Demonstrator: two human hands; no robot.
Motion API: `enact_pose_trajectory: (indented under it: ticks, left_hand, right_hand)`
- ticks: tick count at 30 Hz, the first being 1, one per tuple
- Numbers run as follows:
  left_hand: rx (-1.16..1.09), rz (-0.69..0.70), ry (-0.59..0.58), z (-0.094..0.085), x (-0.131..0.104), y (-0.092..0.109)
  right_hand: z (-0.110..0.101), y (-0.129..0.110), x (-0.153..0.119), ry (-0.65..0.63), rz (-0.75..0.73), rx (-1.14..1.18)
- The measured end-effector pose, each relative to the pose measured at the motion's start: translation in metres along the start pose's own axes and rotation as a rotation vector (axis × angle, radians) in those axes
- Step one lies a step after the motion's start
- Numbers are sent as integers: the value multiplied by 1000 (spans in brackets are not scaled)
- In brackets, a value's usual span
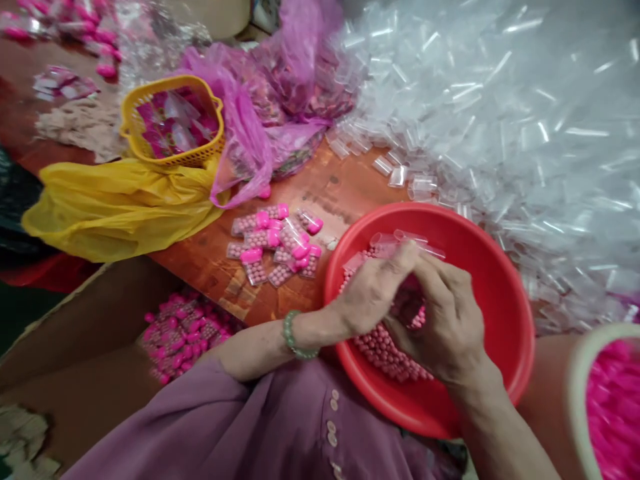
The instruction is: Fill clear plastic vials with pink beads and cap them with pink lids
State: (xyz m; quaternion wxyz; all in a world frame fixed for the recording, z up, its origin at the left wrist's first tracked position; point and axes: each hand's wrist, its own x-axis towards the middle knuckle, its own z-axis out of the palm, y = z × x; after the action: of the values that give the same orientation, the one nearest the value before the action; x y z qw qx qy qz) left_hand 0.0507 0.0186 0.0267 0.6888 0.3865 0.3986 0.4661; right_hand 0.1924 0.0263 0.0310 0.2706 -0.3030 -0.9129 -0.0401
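My left hand (369,291), with a green bead bracelet (295,337) at the wrist, is over the red basin (500,293). My right hand (447,320) meets it there, fingertips close together. Both hands are closed, with fingers curled inward. What they grip is hidden behind the fingers and blurred. Small pink balls (387,353) fill the near left part of the basin below them. Several clear plastic tubes (384,241) lie in the basin just beyond my fingers. Left of the basin rests a small pile of clear containers with pink caps (280,241), filled with pink balls.
A large heap of clear empty containers (480,100) covers the right and back. A tub of pink caps (580,393) stands at right. At left are a yellow basket (171,160), a yellow bag (120,207), a purple bag (250,127) and a cardboard box (75,360) holding filled containers.
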Motion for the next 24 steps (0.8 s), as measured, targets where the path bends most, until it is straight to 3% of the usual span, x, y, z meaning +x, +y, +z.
enact_pose_trajectory:
  ticks: [2,3,5,7,9,10,12,14,17,21,24]
  left_hand:
    - [92,19,-6,-14,-2,7]
    - [179,82,49,-24,-3,10]
    - [498,260,314,-52,-3,16]
    - [615,313,426,-84,-1,19]
    - [1025,416,688,-117,2,19]
    - [1207,404,758,-132,3,18]
    - [1429,294,751,-156,4,14]
    - [1465,308,685,-166,3,11]
    - [1319,458,640,-154,-3,7]
    - [1113,565,434,-106,-14,2]
    - [1033,588,300,-75,-19,-9]
  right_hand:
    - [-4,8,3,-104,64,111]
    - [-5,15,2,-139,117,144]
    - [-8,32,-5,-162,262,149]
    - [-8,50,-16,-190,381,100]
    - [-6,64,-23,-336,409,73]
    - [-4,68,-23,-430,405,62]
    - [1,71,-18,-602,391,40]
    - [8,69,-6,-712,368,17]
    - [22,59,11,-835,283,30]
    - [42,43,17,-968,229,109]
    - [56,37,13,-942,279,125]
